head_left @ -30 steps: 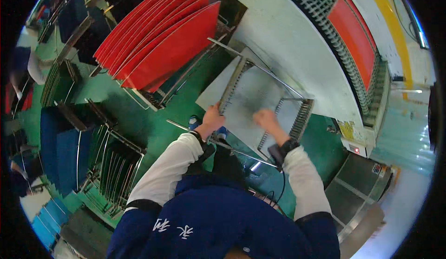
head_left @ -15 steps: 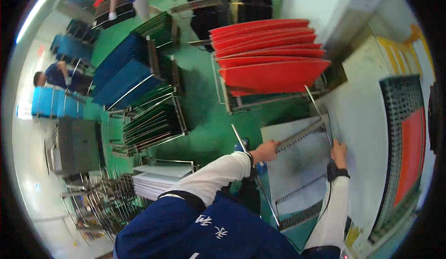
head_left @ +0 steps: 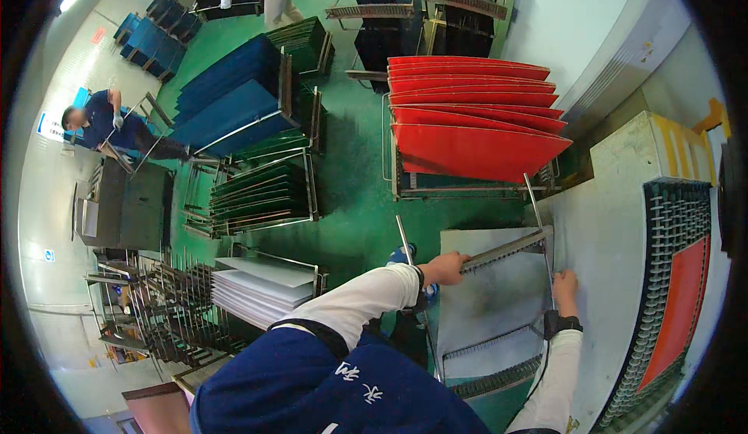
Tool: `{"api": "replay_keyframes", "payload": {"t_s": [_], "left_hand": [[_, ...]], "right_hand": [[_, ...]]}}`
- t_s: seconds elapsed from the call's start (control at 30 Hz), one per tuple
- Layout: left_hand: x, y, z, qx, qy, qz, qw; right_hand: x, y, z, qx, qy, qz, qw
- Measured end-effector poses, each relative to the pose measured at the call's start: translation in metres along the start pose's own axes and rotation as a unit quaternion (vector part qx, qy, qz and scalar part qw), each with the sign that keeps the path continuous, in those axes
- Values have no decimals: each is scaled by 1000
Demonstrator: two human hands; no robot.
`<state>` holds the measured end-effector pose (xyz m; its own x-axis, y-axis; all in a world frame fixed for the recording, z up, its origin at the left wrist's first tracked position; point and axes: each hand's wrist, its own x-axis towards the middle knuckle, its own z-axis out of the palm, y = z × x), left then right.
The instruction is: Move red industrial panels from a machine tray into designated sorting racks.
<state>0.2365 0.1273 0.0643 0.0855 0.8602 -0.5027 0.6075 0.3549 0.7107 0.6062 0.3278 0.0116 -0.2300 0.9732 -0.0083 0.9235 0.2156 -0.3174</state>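
Directly in front of me is a metal drying rack (head_left: 502, 252) with thin steel side rods and toothed, slotted crossbars. My left hand (head_left: 446, 269) is closed around the left end of its upper slotted bar. At the right side rod, my right hand (head_left: 566, 284) has its fingers curled around the metal. Behind the rack's bars shows a flat grey sheet (head_left: 487, 298); whether it touches the rack I cannot tell. A lower slotted bar (head_left: 499, 378) crosses near my right forearm.
Red panels (head_left: 475, 149) stand in a rack ahead. Blue panels (head_left: 234, 118) and dark green ones (head_left: 261, 196) fill racks to the left. White sheets (head_left: 257, 294) and bare racks (head_left: 171, 301) are nearer. A conveyor (head_left: 662, 278) carries a red panel on the right. Two co-workers are farther off.
My view has shifted, so the surroundings sit differently in the picture. Both hands keep their hold on the rack, which has barely moved. The co-worker at left now shows with a rack frame.
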Motion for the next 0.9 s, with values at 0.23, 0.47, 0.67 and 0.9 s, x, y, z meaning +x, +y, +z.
{"api": "replay_keyframes", "payload": {"t_s": [0.23,0.47,0.67,0.9], "left_hand": [[-7,4,-4,-17,-2,-11,1000],[-7,5,-5,-2,10,3,1000],[-2,1,3,-7,13,-8,1000],[-11,9,-3,4,36,11,999]], "right_hand": [[-4,-63,-50,171,-156,113,966],[-31,-58,-53,200,-27,-10,979],[-169,-5,-90,69,24,113,991],[-332,-13,-115,-137,115,332,926]]}}
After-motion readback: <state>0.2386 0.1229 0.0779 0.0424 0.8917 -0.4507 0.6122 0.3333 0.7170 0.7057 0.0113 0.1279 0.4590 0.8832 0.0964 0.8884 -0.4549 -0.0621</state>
